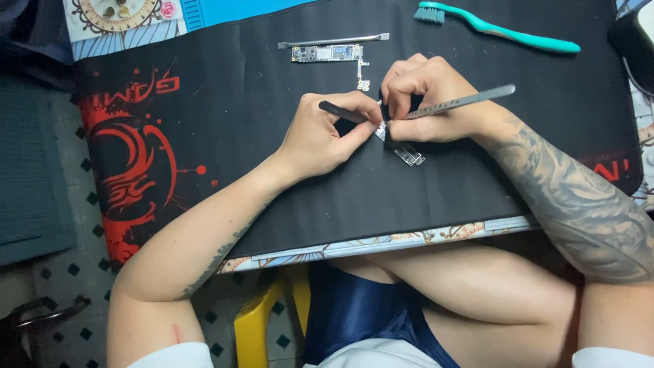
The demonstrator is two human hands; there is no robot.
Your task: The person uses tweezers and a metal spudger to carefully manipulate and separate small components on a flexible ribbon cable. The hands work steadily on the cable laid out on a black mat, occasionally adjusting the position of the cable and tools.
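My left hand (320,136) pinches a dark slim tool (340,111) and presses against a small metal phone part (407,153) lying on the black mat (272,170). My right hand (422,95) grips metal tweezers (470,101), their tips at the same part, between the two hands. Most of the part is hidden under my fingers. Farther back on the mat lies a phone circuit board (327,52) with a thin flex strip (361,73) hanging from it.
A metal spudger (334,41) lies behind the circuit board. A teal toothbrush (504,31) rests at the back right. The mat has a red print (129,163) on its left side. A yellow stool (262,313) and tiled floor show below the table edge.
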